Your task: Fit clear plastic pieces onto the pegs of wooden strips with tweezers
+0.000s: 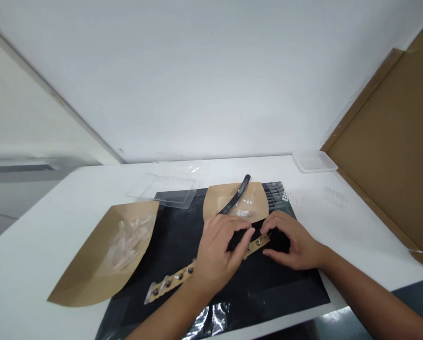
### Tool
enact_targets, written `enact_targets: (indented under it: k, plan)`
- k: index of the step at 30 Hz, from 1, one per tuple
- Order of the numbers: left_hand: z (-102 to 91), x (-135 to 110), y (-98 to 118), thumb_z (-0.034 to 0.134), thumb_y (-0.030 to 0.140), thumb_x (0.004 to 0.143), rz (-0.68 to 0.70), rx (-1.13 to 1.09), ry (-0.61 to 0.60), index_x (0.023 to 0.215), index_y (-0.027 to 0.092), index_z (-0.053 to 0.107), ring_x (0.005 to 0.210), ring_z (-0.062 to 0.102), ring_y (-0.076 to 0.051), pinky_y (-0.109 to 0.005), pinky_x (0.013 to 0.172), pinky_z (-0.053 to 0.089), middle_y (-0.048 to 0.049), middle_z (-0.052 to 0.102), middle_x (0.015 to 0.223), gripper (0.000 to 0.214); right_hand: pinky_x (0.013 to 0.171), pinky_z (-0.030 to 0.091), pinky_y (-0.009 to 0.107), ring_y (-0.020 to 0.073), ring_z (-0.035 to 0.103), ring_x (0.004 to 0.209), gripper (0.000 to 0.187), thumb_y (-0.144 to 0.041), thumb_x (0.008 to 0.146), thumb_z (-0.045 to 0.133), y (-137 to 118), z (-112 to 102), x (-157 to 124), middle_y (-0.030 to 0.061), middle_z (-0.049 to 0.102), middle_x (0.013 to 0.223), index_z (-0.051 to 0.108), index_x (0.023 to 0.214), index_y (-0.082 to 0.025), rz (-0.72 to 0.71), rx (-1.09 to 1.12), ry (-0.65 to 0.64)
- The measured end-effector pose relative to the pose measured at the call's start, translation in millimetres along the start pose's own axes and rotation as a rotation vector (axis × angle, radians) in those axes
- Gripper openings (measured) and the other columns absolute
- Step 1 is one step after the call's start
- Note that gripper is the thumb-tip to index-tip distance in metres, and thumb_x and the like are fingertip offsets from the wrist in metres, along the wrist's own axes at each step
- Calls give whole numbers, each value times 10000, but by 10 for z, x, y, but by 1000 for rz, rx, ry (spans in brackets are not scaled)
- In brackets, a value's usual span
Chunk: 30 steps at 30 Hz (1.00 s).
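Note:
A tan strip (172, 280) studded with dark round fittings lies slantwise across the black mat (254, 297), with small clear pieces along its lower end. My left hand (215, 250) covers its middle, thumb and fingers closed around it. My right hand (291, 243) pinches its upper end (257, 244) between thumb and fingertips. Beyond my fingers, a tan paper tray (215, 200) holds a curved black strip (235, 197) and small white pieces (244, 210). A larger tan paper tray (87, 264) with loose clear plastic pieces (129, 243) lies left of my left hand.
A clear plastic lid (162, 189) lies at the mat's far left corner. Dark comb-like parts (275, 196) and a patch of tiny white dots (292, 198) sit at its far right. A white tray (314, 161) and upright cardboard (384, 141) stand beyond, on the white table (356, 236).

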<state>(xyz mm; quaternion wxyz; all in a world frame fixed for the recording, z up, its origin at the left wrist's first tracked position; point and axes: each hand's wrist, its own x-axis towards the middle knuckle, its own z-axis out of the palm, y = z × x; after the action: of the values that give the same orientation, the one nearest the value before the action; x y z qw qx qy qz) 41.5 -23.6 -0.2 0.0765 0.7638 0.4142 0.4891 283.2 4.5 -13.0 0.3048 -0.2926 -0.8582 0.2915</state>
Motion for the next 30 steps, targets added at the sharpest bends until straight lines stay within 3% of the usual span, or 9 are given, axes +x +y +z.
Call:
enact_targets:
  k: [4,8,14,20,22,27,30]
  plan:
    - [2,-15,30,630,180,1024,-71,-157,-43,994,226,735,879,745,-175,-312,829,561,-23,797,939,119,945,549,449,267,648,1064,391,-323,894,783,-38,3,-11,61,680,1134,592,1235,-313,-44,34,103]
    - [38,-51,67,640,188,1016,-145,-231,-64,934,223,749,811,741,-160,-281,776,567,-15,786,881,141,831,547,395,239,652,967,282,-347,926,760,-107,111,6,52,685,1048,634,1175,-301,-31,122,204]
    - [93,-64,96,681,183,987,-197,-393,-63,877,204,760,765,716,-153,-256,704,573,-26,754,825,137,754,524,338,186,646,833,71,-311,992,699,-205,222,33,31,684,915,660,1022,-261,34,224,253]
    - [71,-35,123,709,236,985,-279,-464,-135,856,199,800,728,695,-145,-241,674,569,-34,730,799,163,736,504,314,170,622,804,91,-308,1017,657,-207,229,8,31,666,894,652,969,-231,93,305,266]
    - [52,-24,114,707,224,986,-245,-450,-149,898,192,784,748,691,-138,-235,695,562,-29,731,820,121,747,499,309,168,618,813,83,-296,1015,658,-204,237,1,30,660,897,651,974,-224,96,328,266]
    - [5,10,57,711,174,980,0,-315,-162,1055,195,763,889,688,-156,-272,831,548,-44,738,933,94,749,476,298,161,595,805,83,-285,1030,631,-205,242,4,23,640,896,647,983,-218,124,346,263]
    - [-6,21,50,686,147,991,17,-323,-198,1071,191,752,896,682,-157,-277,831,545,-50,727,944,113,748,458,291,156,575,798,109,-283,1041,605,-214,225,6,17,624,887,633,963,-213,111,347,242]
